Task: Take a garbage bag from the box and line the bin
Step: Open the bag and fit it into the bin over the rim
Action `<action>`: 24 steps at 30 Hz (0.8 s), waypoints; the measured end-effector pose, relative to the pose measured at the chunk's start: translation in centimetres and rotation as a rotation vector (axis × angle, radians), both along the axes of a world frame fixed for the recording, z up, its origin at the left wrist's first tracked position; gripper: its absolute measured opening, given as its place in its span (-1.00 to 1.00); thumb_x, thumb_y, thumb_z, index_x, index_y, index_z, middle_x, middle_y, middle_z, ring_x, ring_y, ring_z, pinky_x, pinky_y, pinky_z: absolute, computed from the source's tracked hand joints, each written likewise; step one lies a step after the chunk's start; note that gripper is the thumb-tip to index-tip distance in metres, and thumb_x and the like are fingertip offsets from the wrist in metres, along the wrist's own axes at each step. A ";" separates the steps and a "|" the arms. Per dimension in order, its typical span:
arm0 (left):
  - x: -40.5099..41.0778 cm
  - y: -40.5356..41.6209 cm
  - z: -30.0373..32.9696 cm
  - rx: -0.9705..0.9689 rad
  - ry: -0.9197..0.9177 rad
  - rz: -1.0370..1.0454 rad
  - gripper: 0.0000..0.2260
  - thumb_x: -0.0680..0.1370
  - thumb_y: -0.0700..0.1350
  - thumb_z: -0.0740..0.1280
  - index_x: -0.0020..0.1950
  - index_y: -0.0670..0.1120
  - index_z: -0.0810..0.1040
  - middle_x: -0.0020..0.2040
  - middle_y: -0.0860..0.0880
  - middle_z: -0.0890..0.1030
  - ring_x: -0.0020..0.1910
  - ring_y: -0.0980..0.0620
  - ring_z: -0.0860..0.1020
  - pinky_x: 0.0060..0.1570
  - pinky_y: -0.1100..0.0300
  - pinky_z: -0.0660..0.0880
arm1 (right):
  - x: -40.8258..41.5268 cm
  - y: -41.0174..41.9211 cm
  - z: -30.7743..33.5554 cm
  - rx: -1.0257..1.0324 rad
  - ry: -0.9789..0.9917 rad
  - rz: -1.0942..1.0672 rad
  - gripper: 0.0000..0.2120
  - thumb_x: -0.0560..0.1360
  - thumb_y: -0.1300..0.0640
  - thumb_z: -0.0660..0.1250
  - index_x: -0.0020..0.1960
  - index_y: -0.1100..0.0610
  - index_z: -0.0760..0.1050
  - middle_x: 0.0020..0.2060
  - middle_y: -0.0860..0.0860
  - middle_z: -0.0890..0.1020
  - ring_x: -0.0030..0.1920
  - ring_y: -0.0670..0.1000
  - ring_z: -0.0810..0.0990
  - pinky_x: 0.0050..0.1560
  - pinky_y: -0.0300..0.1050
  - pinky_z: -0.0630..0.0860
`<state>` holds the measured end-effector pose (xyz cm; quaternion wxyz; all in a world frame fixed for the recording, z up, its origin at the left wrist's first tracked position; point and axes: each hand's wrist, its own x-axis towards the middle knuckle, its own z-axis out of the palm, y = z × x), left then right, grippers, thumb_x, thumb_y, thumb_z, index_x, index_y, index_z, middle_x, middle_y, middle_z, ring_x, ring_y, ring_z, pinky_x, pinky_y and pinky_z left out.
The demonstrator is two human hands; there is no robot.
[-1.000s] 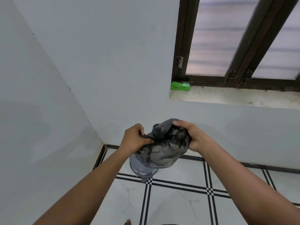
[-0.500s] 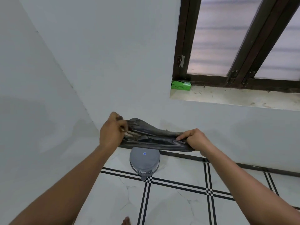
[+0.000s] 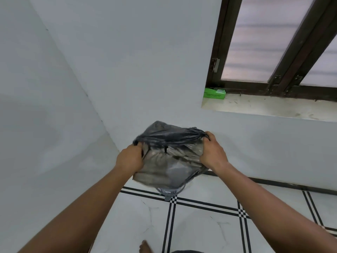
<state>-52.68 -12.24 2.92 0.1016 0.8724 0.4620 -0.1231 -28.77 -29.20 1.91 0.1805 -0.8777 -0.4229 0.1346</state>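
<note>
Above the bin (image 3: 170, 192), left hand (image 3: 129, 160) and right hand (image 3: 213, 153) grip the bag's (image 3: 169, 161) edges.

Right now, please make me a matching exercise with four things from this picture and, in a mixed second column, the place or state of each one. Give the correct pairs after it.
Column one:
1. garbage bag
2. green box
3. bin
4. bare foot

Column two:
A. on the floor by the wall, mostly hidden behind the bag
B. at the bottom edge of the view, on the tiles
C. on the window sill, at its left end
D. held in the air, gripped by the left hand and the right hand

Pairs: 1-D, 2-C, 3-A, 4-B
</note>
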 end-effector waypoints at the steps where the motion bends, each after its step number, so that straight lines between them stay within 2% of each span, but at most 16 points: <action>1: -0.1 0.8 0.5 -0.123 0.097 -0.006 -0.56 0.53 -0.15 0.37 0.42 -0.10 0.49 0.23 -0.16 0.60 0.07 -0.14 0.62 -0.05 0.06 0.61 | -0.8 0.9 0.3 0.022 0.001 0.000 -0.41 0.43 0.28 0.37 0.44 0.18 0.35 0.60 -0.02 0.09 0.13 0.20 0.62 0.06 0.01 0.60; 3: -0.5 2.2 1.5 -0.350 0.140 0.049 -0.55 0.52 -0.18 0.40 0.42 -0.03 0.56 0.20 -0.11 0.60 0.00 -0.10 0.61 -0.18 0.13 0.61 | -2.7 2.9 0.9 0.143 -0.071 0.014 -0.33 0.41 0.31 0.38 0.49 0.18 0.28 0.61 -0.06 0.03 0.02 0.18 0.64 -0.05 0.03 0.62; 4: -0.5 2.7 1.7 -0.351 0.057 0.086 -0.55 0.51 -0.19 0.43 0.42 -0.02 0.56 0.19 -0.13 0.60 0.01 -0.12 0.61 -0.18 0.13 0.60 | -3.7 3.6 1.2 0.233 -0.139 0.031 -0.28 0.42 0.33 0.39 0.53 0.16 0.24 0.62 -0.09 -0.01 -0.07 0.15 0.63 -0.14 0.00 0.62; 6: -1.2 4.0 1.2 -0.082 -0.254 0.149 -0.53 0.53 -0.18 0.42 0.44 -0.09 0.48 0.28 -0.20 0.54 0.05 -0.24 0.63 -0.04 0.03 0.59 | -5.7 5.2 1.1 0.415 -0.207 0.100 -0.27 0.51 0.33 0.33 0.61 0.07 0.15 0.59 -0.24 -0.03 -0.09 0.04 0.59 -0.19 -0.09 0.56; 8: -2.6 5.0 0.0 0.196 -0.470 0.143 -0.46 0.52 -0.22 0.42 0.48 -0.13 0.36 0.33 -0.24 0.40 -0.12 -0.31 0.63 -0.12 -0.08 0.60 | -7.4 6.6 -0.5 0.452 -0.193 0.160 -0.36 0.60 0.28 0.27 0.61 -0.01 0.19 0.54 -0.38 0.05 0.05 -0.04 0.58 -0.08 -0.13 0.55; 9: -3.5 5.6 -0.7 0.272 -0.453 0.090 -0.41 0.50 -0.24 0.44 0.50 -0.15 0.33 0.34 -0.24 0.36 -0.21 -0.31 0.62 -0.20 -0.09 0.60 | -8.0 7.1 -1.5 0.360 -0.165 0.185 -0.39 0.59 0.27 0.28 0.58 -0.02 0.24 0.54 -0.35 0.12 0.10 -0.03 0.59 -0.02 -0.09 0.59; 11: -5.4 7.1 -2.6 0.233 -0.232 -0.009 -0.34 0.50 -0.21 0.44 0.55 -0.14 0.25 0.38 -0.23 0.32 -0.17 -0.28 0.64 -0.17 -0.11 0.63 | -9.0 7.9 -2.6 -0.141 -0.186 0.295 -0.51 0.54 0.26 0.34 0.46 0.10 0.41 0.45 -0.03 0.40 0.09 0.09 0.63 0.03 -0.01 0.63; 12: -6.3 7.8 -3.3 0.120 -0.069 -0.041 -0.37 0.53 -0.18 0.39 0.57 -0.12 0.24 0.39 -0.21 0.32 -0.06 -0.27 0.65 -0.06 -0.10 0.63 | -9.7 8.0 -2.5 -0.481 -0.146 0.371 -0.63 0.53 0.26 0.34 0.34 0.18 0.51 0.25 0.09 0.54 0.04 0.12 0.63 0.01 0.00 0.63; 13: -7.2 8.5 -3.9 -0.038 0.093 -0.055 -0.43 0.56 -0.16 0.34 0.55 -0.12 0.27 0.36 -0.19 0.36 0.03 -0.22 0.64 0.03 -0.06 0.62 | -10.6 8.2 -2.1 -0.751 -0.056 0.419 -0.73 0.53 0.26 0.32 0.22 0.23 0.57 0.05 0.11 0.59 -0.02 0.12 0.61 -0.04 -0.02 0.62; 14: -8.2 9.4 -4.3 -0.212 0.217 -0.028 -0.49 0.57 -0.14 0.32 0.52 -0.13 0.34 0.29 -0.16 0.41 0.03 -0.16 0.62 0.04 0.02 0.61 | -11.3 8.6 -2.0 -0.843 0.056 0.427 -0.79 0.54 0.26 0.29 0.13 0.26 0.59 -0.04 0.11 0.57 -0.06 0.12 0.57 -0.10 -0.04 0.61; 15: -8.8 10.2 -4.4 -0.342 0.253 0.048 -0.53 0.57 -0.11 0.34 0.47 -0.15 0.39 0.20 -0.14 0.45 -0.01 -0.11 0.59 -0.02 0.08 0.62 | -11.7 9.1 -2.1 -0.809 0.149 0.390 -0.75 0.53 0.26 0.26 0.15 0.26 0.61 -0.04 0.11 0.58 -0.06 0.11 0.55 -0.10 -0.06 0.59; 16: -9.2 10.8 -4.5 -0.388 0.195 0.129 -0.52 0.55 -0.09 0.38 0.45 -0.17 0.41 0.15 -0.13 0.46 -0.04 -0.10 0.59 -0.04 0.09 0.63 | -11.8 9.8 -2.8 -0.708 0.188 0.335 -0.71 0.52 0.24 0.27 0.19 0.21 0.63 0.00 0.10 0.62 -0.03 0.10 0.56 -0.05 -0.10 0.57; 18: -9.6 11.9 -4.9 -0.269 -0.070 0.258 -0.45 0.52 -0.08 0.42 0.46 -0.19 0.34 0.30 -0.19 0.38 0.03 -0.22 0.62 0.06 -0.02 0.63 | -11.7 11.5 -3.9 -0.406 0.157 0.193 -0.65 0.47 0.22 0.32 0.24 0.11 0.63 0.14 0.09 0.65 0.11 0.12 0.61 0.09 -0.15 0.54; 20: -10.0 11.8 -5.2 -0.046 -0.376 0.312 -0.46 0.51 -0.19 0.39 0.44 -0.20 0.29 0.43 -0.26 0.25 -0.06 -0.36 0.64 -0.07 -0.09 0.61 | -11.9 13.0 -4.3 -0.070 0.107 0.115 -0.51 0.41 0.26 0.37 0.35 0.15 0.53 0.32 0.13 0.53 0.19 0.18 0.61 0.18 -0.09 0.56; 22: -10.5 11.3 -5.4 0.178 -0.520 0.217 -0.46 0.48 -0.26 0.43 0.40 -0.21 0.31 0.48 -0.33 0.23 -0.20 -0.38 0.63 -0.23 -0.11 0.60 | -12.5 13.7 -4.3 0.197 -0.057 0.091 -0.38 0.40 0.28 0.42 0.45 0.20 0.38 0.50 0.15 0.31 0.05 0.21 0.65 0.05 0.04 0.63; 24: -11.4 11.2 -6.5 0.261 -0.447 0.095 -0.37 0.48 -0.19 0.50 0.47 -0.19 0.28 0.53 -0.31 0.23 -0.20 -0.31 0.64 -0.23 -0.13 0.64 | -13.0 13.8 -4.6 0.291 -0.230 0.063 -0.29 0.38 0.31 0.46 0.49 0.20 0.32 0.57 0.15 0.18 -0.11 0.19 0.65 -0.13 0.05 0.65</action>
